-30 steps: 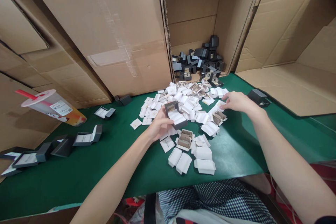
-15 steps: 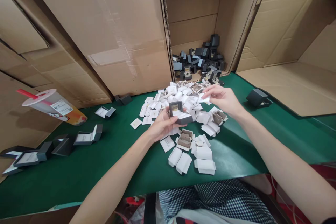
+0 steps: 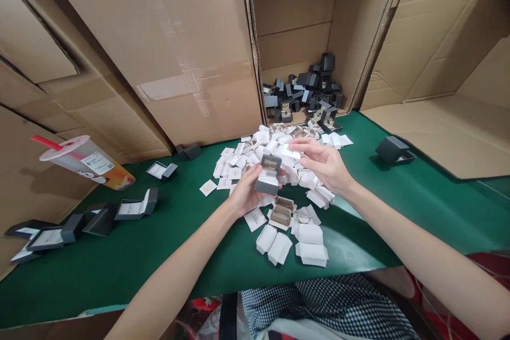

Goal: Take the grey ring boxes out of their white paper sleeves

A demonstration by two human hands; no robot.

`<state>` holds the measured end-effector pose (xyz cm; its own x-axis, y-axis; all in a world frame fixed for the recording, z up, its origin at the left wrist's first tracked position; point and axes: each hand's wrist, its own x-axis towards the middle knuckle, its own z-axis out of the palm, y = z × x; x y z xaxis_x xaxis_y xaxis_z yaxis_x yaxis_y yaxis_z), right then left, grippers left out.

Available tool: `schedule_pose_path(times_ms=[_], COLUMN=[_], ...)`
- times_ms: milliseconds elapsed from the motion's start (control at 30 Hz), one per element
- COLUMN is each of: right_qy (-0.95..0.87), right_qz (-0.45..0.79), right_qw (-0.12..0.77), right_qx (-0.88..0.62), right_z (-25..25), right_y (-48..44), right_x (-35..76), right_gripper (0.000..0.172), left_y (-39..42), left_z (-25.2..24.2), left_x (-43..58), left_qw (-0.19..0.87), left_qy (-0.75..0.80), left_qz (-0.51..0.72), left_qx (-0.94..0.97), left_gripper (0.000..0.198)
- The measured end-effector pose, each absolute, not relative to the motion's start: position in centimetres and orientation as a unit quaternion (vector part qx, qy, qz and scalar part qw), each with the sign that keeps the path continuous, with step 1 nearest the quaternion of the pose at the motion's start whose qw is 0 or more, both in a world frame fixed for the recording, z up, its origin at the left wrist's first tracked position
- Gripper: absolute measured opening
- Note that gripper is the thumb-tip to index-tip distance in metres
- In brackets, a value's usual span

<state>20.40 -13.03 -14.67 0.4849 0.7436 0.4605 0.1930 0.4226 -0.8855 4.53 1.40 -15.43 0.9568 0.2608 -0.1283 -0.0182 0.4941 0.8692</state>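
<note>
My left hand [image 3: 244, 195] grips a small open grey jewellery box [image 3: 268, 175] above the green table [image 3: 139, 255]. My right hand [image 3: 323, 163] pinches a small white card [image 3: 290, 153] just above and right of that box. Both hands hover over a heap of white cards and white box sleeves [image 3: 274, 156]. A brown box insert [image 3: 281, 211] lies just below the held box.
A pile of dark grey boxes [image 3: 305, 93] fills an open carton at the back. More open grey boxes [image 3: 131, 207] lie at the left, another [image 3: 392, 150] at the right. A plastic drink cup with red straw [image 3: 82, 162] lies at the far left. Cardboard walls surround the table.
My right hand picked a white card from the heap's right side and brought it left to the box. My left hand raised and turned the grey box upright.
</note>
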Motion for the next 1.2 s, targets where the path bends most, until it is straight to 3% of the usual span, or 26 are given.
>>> schedule_pose_path(times_ms=[233, 400, 533, 667, 1000, 1200], right_qy=[-0.460, -0.399, -0.392, -0.397, -0.556, -0.608], right_qz=[0.207, 0.225, 0.238, 0.244, -0.062, -0.088], right_qw=[0.702, 0.709, 0.686, 0.678, 0.505, 0.478], right_qx=[-0.503, -0.536, -0.565, -0.569, -0.657, -0.628], right_z=[-14.9, -15.3, -15.4, -15.3, -15.2, -15.4], right_y=[-12.9, -12.5, -12.2, -12.4, -13.1, -12.9], right_x=[19.6, 19.3, 19.7, 20.0, 19.6, 19.6], right_gripper=[0.022, 0.040, 0.029, 0.031, 0.019, 0.025], left_y=[0.9, 1.2, 1.4, 1.5, 0.5, -1.2], left_z=[-16.1, -16.3, -16.5, -16.6, -15.0, -16.3], left_x=[4.6, 4.7, 4.8, 4.8, 6.4, 7.0], left_qw=[0.867, 0.884, 0.893, 0.888, 0.858, 0.851], left_qy=[0.124, 0.112, 0.107, 0.117, 0.152, 0.155], left_qz=[0.067, 0.049, 0.048, 0.049, 0.067, 0.137], left_qx=[0.478, 0.450, 0.434, 0.442, 0.486, 0.483], left_gripper=[0.040, 0.042, 0.046, 0.042, 0.031, 0.026])
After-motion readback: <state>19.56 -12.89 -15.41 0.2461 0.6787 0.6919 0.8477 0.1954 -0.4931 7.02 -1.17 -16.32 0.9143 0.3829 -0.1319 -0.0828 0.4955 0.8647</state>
